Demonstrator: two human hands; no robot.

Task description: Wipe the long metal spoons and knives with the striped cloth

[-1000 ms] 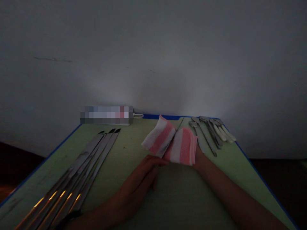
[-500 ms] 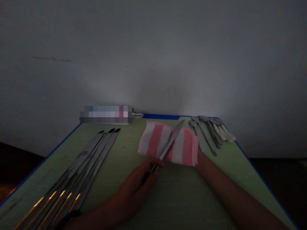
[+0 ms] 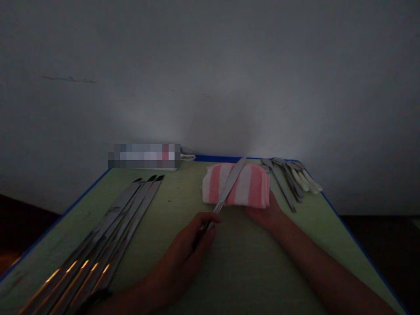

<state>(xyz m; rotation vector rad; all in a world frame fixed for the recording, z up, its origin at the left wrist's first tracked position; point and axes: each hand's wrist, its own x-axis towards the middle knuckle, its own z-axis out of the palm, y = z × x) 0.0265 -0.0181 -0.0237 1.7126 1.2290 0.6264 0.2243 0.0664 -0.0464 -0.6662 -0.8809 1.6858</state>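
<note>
My left hand (image 3: 193, 243) is closed round the handle of a metal table knife (image 3: 229, 184), whose blade slants up and away to the right. Beneath the blade, a pink-and-white striped cloth (image 3: 255, 183) is draped over my right hand (image 3: 262, 214), which supports it from below. The right fingers are mostly hidden by the cloth. The blade lies across the cloth, its tip reaching just past the far edge.
Several table knives (image 3: 127, 223) lie side by side on the left of the pale green table (image 3: 249, 271). Spoons (image 3: 284, 188) and white-handled cutlery (image 3: 303, 178) lie at the far right. A blurred box-like object (image 3: 144, 156) with a white loop stands at the back left, before the wall (image 3: 210, 78).
My right hand has come slightly up and the cloth has bunched, its left edge drawn in to the right. The knife blade has shifted a little to the left.
</note>
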